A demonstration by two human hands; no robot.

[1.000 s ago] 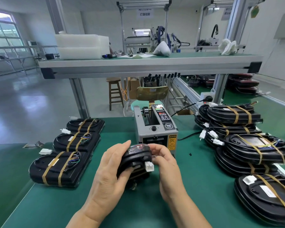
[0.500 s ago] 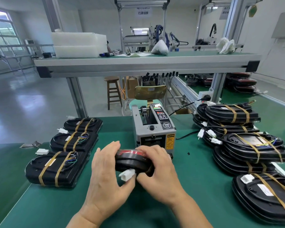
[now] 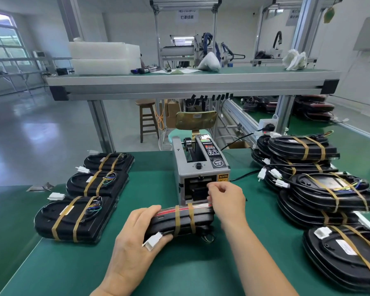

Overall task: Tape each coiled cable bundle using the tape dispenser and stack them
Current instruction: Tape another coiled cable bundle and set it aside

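Observation:
A black cable bundle (image 3: 184, 221) with a red stripe and two tan tape bands lies on the green table in front of the tape dispenser (image 3: 201, 165). My left hand (image 3: 137, 238) grips its left end, and the bundle's white connector (image 3: 153, 242) sticks out between the fingers. My right hand (image 3: 226, 199) is up at the dispenser's outlet, thumb and fingers curled in a pinch on a tape piece that is barely visible. The wrist crosses over the bundle's right end.
Three taped bundles (image 3: 73, 218) lie in a row on the left of the table. Stacks of taped bundles (image 3: 329, 191) fill the right side, with one large bundle (image 3: 346, 257) near the front. The dispenser's black cord (image 3: 241, 176) runs off to the right. A raised shelf (image 3: 179, 82) spans the back.
The bundle has been turned and laid flat along the table. My right hand has let go of it and moved up to the dispenser outlet. My left hand keeps its hold.

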